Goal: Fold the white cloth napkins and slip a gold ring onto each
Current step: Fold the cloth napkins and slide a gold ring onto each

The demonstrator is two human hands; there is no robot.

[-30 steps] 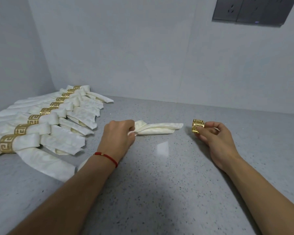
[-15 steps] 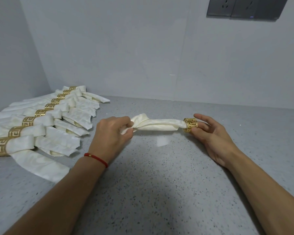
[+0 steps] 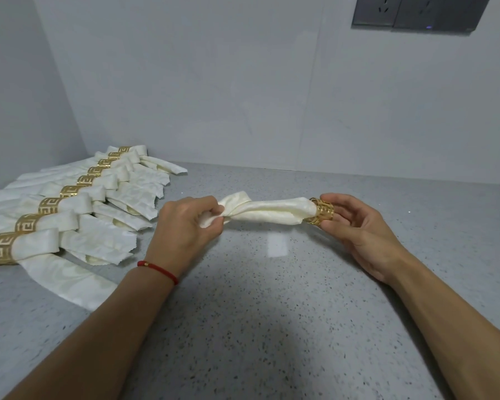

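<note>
A folded white cloth napkin [image 3: 269, 212] is stretched level above the grey speckled counter between my hands. My left hand [image 3: 185, 226] pinches its bunched left end. My right hand [image 3: 355, 226] holds a gold ring [image 3: 321, 215] with a cut-out key pattern, thumb below and fingers above. The napkin's right tip sits inside the ring's left mouth. How far it reaches through is hidden by the ring and my fingers.
Several finished napkins with gold rings [image 3: 78, 203] lie in an overlapping row along the left, from the back corner to the left edge. The counter [image 3: 272, 298] meets grey walls at the back and left. A dark socket panel [image 3: 416, 11] hangs upper right.
Both hands lifted the napkin off the counter. My right hand brought the ring from apart to the napkin's right tip, and the tip has now entered it.
</note>
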